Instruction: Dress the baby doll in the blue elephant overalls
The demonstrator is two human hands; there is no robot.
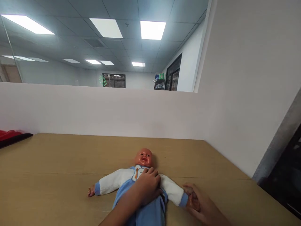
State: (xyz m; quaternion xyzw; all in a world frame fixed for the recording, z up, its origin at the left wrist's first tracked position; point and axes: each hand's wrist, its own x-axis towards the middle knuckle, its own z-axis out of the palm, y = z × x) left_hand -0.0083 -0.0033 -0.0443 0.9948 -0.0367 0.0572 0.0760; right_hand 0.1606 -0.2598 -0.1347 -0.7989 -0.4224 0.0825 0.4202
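Smiling plastic-headed baby doll in blue-and-white fleece (126,185) lies face-up on the tan flat table (58,197). Your left hand (150,183) sits curled on its chest, can't tell if gripping; your right hand (202,202) grips its small plastic hand (193,204).

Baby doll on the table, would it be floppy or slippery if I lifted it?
The doll may flop at its soft-looking white sleeves; its glossy head is probably stiff and slightly slippery. The fleecy-looking blue outfit should grip well.
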